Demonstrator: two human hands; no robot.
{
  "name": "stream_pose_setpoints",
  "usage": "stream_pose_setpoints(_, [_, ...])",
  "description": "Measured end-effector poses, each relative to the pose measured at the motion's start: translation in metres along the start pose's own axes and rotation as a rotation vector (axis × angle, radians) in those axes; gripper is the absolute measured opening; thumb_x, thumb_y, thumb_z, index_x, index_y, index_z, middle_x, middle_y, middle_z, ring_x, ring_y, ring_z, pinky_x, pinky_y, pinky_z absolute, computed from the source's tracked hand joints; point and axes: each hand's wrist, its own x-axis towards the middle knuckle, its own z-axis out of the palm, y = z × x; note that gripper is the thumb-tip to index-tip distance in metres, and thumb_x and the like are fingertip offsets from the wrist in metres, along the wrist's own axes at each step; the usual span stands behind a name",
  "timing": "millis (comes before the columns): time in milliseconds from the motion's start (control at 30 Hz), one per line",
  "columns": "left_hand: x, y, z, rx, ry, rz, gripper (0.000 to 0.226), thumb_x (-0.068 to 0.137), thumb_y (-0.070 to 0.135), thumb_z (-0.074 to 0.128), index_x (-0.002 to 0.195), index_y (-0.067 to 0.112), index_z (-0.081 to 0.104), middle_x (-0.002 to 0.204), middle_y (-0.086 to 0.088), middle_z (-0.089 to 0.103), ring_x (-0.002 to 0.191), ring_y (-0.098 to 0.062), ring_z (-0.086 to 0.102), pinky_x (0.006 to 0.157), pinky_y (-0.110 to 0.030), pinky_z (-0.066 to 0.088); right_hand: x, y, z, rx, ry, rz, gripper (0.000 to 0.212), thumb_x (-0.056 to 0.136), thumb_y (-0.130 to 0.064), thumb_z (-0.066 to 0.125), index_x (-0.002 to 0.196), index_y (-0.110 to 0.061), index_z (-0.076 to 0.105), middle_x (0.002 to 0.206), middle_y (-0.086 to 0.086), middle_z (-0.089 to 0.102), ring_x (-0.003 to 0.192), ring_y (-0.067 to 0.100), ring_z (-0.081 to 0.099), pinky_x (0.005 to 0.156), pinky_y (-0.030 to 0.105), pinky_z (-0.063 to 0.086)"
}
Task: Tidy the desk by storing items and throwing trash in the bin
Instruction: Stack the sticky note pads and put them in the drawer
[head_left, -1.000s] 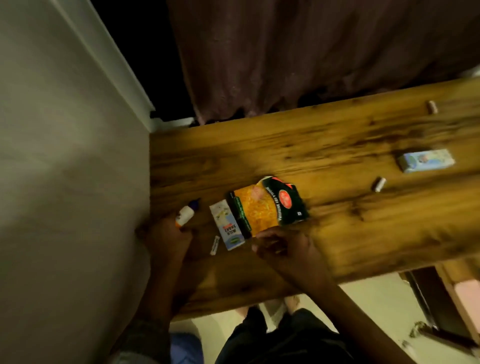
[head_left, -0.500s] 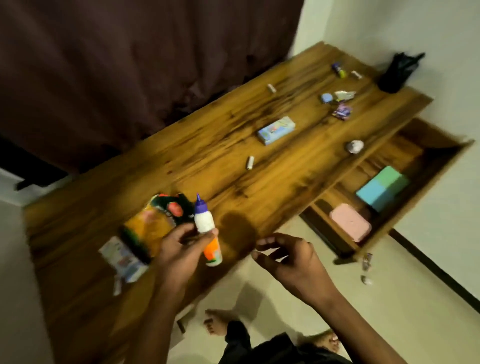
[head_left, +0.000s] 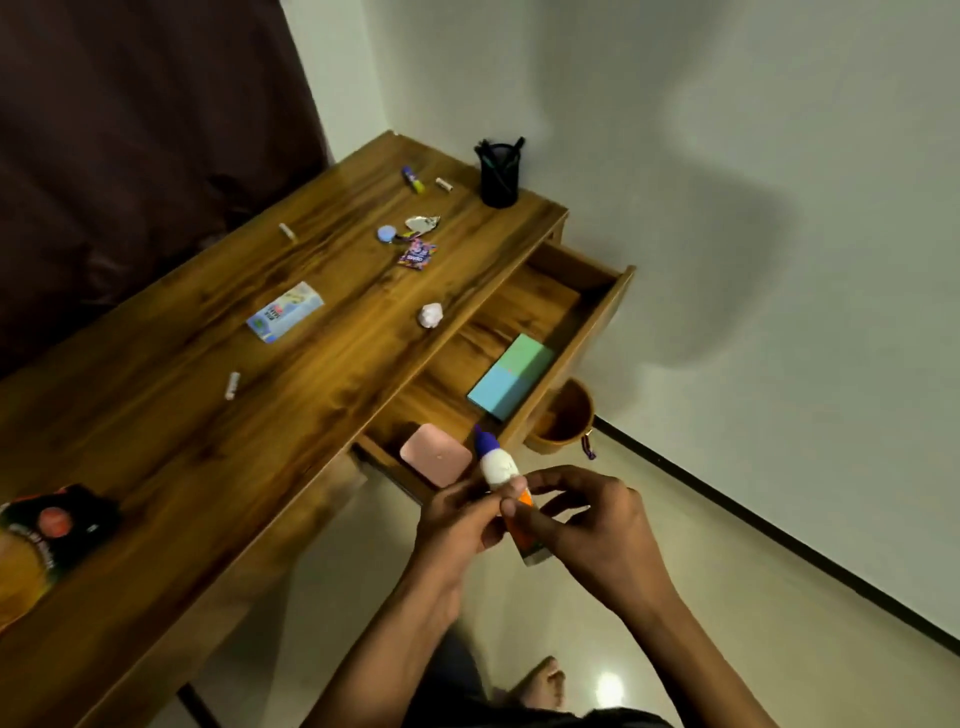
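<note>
A glue bottle (head_left: 500, 467), white and orange with a purple cap, is gripped by my left hand (head_left: 462, 514) and my right hand (head_left: 597, 525) together. They hold it in the air just in front of the open drawer (head_left: 545, 306) of the wooden desk (head_left: 218, 415). Inside the drawer lie a pink pad (head_left: 435, 454) and a green and blue block (head_left: 511, 383). A brown bin (head_left: 563, 418) stands on the floor under the drawer's far end.
Spread over the desk are a light blue packet (head_left: 284, 310), a crumpled white paper ball (head_left: 431, 315), small wrappers (head_left: 417, 254), a blue cap (head_left: 386, 234), little sticks (head_left: 232, 385) and a black pen holder (head_left: 498, 174). An orange snack bag (head_left: 36, 545) lies at the left edge.
My left hand picked the glue bottle off the desk and carried it right, to the drawer. My right hand came in and took hold of it too. The view swung right.
</note>
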Motion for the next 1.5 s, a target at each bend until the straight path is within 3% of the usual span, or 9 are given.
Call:
stream_pose_setpoints(233, [0.046,0.03,0.036,-0.078,-0.103,-0.117,0.046,0.071,0.038,0.084,0.113,0.024,0.071,0.11,-0.007,0.079,0.104,-0.026,0.076,0.098,-0.042,0.058,0.046,0.023,-0.036,0.066,-0.019,0.053,0.021,0.081,-0.034,0.084,0.101,-0.034,0.076,0.084,-0.021,0.075,0.076,0.001,0.071,0.061,0.015,0.053])
stream_pose_setpoints(467, [0.138,0.066,0.06,-0.125,-0.094,-0.197,0.034,0.088,0.028,0.076,0.12,0.019,0.069,0.108,-0.006,0.079,0.1,-0.022,0.077,0.087,-0.035,0.06,0.148,0.044,-0.053,-0.027,-0.033,0.118,0.026,0.08,-0.039,0.083,0.105,-0.033,0.077,0.085,-0.017,0.077,0.069,0.004,0.073,0.062,0.026,0.061])
stream_pose_setpoints(600, [0.192,0.086,0.066,-0.141,-0.075,-0.291,0.027,0.093,0.028,0.068,0.119,0.018,0.067,0.089,0.004,0.078,0.084,-0.009,0.073,0.071,-0.026,0.056,0.218,0.043,-0.053,-0.114,-0.026,0.148,0.024,0.078,-0.042,0.083,0.101,-0.034,0.079,0.08,-0.022,0.074,0.07,-0.005,0.069,0.06,0.014,0.055])
stream_pose_setpoints(733, [0.217,0.106,0.057,-0.154,-0.049,-0.269,0.024,0.105,0.024,0.053,0.121,0.018,0.07,0.114,0.0,0.078,0.105,-0.015,0.074,0.094,-0.034,0.057,0.267,0.048,-0.053,-0.185,-0.035,0.184,0.02,0.079,-0.035,0.083,0.097,-0.026,0.081,0.077,-0.026,0.067,0.075,-0.017,0.061,0.056,0.004,0.045])
stream_pose_setpoints(833, [0.221,0.122,0.056,-0.257,-0.074,-0.245,0.029,0.106,0.023,0.048,0.12,0.011,0.072,0.113,-0.007,0.078,0.11,-0.022,0.073,0.106,-0.044,0.048,0.295,0.048,-0.059,-0.229,-0.022,0.229,0.023,0.078,-0.04,0.084,0.095,-0.025,0.08,0.074,-0.024,0.067,0.068,-0.014,0.063,0.052,0.005,0.045])
stream_pose_setpoints(967, [0.231,0.126,0.059,-0.27,-0.027,-0.216,0.034,0.106,0.029,0.046,0.117,0.012,0.073,0.113,-0.005,0.079,0.11,-0.021,0.074,0.104,-0.042,0.05,0.338,0.054,-0.062,-0.283,-0.073,0.31,0.029,0.078,-0.045,0.084,0.094,-0.022,0.079,0.078,-0.017,0.07,0.067,0.001,0.065,0.044,0.009,0.041])
stream_pose_setpoints(1100, [0.241,0.124,0.061,-0.268,0.016,-0.251,0.037,0.107,0.035,0.044,0.117,0.016,0.074,0.115,0.0,0.078,0.113,-0.017,0.071,0.092,-0.035,0.054,0.372,0.063,-0.057,-0.338,-0.1,0.331,0.038,0.08,-0.045,0.082,0.1,-0.016,0.068,0.086,-0.009,0.067,0.07,0.002,0.061,0.04,0.008,0.038])
stream_pose_setpoints(1233, [0.251,0.124,0.054,-0.252,0.104,-0.266,0.035,0.106,0.039,0.046,0.118,0.023,0.074,0.12,0.005,0.076,0.115,-0.013,0.067,0.084,-0.031,0.053,0.402,0.081,-0.047,-0.392,-0.133,0.308,0.04,0.082,-0.044,0.08,0.102,-0.013,0.067,0.085,-0.004,0.068,0.069,0.005,0.064,0.05,0.014,0.045])
stream_pose_setpoints(1500, [0.272,0.145,0.062,-0.421,0.301,-0.246,0.036,0.107,0.034,0.043,0.119,0.018,0.073,0.115,0.001,0.078,0.115,-0.017,0.07,0.101,-0.043,0.051,0.469,0.104,-0.027,-0.471,-0.288,0.251,0.039,0.087,-0.037,0.076,0.118,-0.016,0.07,0.101,0.0,0.073,0.081,0.012,0.069,0.071,0.031,0.062])
